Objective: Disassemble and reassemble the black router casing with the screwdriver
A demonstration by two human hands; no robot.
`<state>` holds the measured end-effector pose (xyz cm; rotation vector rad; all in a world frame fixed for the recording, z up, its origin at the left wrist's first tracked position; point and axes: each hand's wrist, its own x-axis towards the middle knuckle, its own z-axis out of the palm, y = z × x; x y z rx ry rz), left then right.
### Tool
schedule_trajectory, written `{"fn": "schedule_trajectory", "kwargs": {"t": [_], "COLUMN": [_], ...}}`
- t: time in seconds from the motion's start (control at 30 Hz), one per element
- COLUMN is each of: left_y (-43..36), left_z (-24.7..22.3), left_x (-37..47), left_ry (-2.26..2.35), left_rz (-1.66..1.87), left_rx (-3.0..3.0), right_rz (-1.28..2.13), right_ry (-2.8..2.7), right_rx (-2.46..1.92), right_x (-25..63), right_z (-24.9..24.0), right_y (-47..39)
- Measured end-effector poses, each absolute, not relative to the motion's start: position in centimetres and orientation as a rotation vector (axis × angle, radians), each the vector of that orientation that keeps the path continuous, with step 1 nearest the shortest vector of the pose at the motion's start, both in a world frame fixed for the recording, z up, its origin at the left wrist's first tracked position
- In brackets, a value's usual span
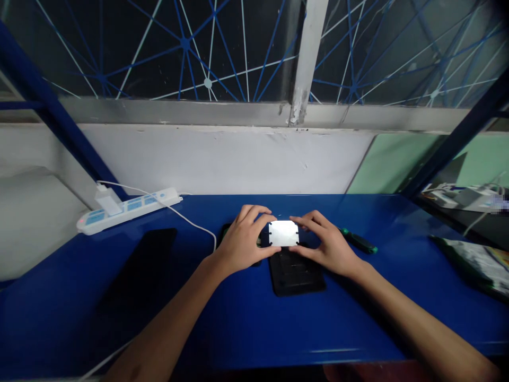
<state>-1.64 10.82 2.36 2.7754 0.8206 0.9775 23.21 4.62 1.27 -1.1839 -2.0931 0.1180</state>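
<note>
Between my two hands is a small, bright white rectangular panel (283, 234) with dark notches or tabs along its side edges. My left hand (246, 236) grips its left side, fingers at the top edge and thumb at the bottom. At the right side, my right hand (324, 241) pinches it the same way. Below the panel a black flat tray-like cover (298, 273) lies on the blue table. Partly hidden behind my left hand is a dark piece with a bit of green circuit board (259, 242). A green and black screwdriver (360, 241) lies just beyond my right hand.
A white power strip (131, 210) with a plugged-in charger (108, 199) stands at the back left, its white cable (191, 222) running toward my left hand. A dark flat slab (139, 268) lies at left. At right are a shiny packet (473, 260) and a blue frame post (449, 140).
</note>
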Motion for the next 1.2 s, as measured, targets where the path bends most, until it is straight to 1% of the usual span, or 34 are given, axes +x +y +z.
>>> {"fn": "schedule_trajectory", "kwargs": {"t": [0.3,0.57,0.83,1.0,1.2], "left_y": [11.2,9.7,9.4,9.3,9.0], "left_z": [1.9,2.1,2.0,2.6,2.7], "left_x": [-1.8,-0.9,-0.6,-0.6,-0.4], "left_ry": [0.809,0.745,0.688,0.727,0.659], "left_rz": [0.931,0.896,0.883,0.945,1.005], "left_rx": [2.857,2.831,2.701,2.569,2.460], "right_rz": [0.103,0.121,0.205,0.304,0.331], "right_ry": [-2.103,-2.109,-2.139,-2.143,-2.177], "right_rx": [-1.122,-1.038,-1.053,-1.119,-1.158], "right_x": [22.7,21.8,21.8,22.1,21.8], "right_z": [1.4,2.2,1.8,1.6,1.6], "right_y": [4.2,3.4,3.5,3.8,3.8]}}
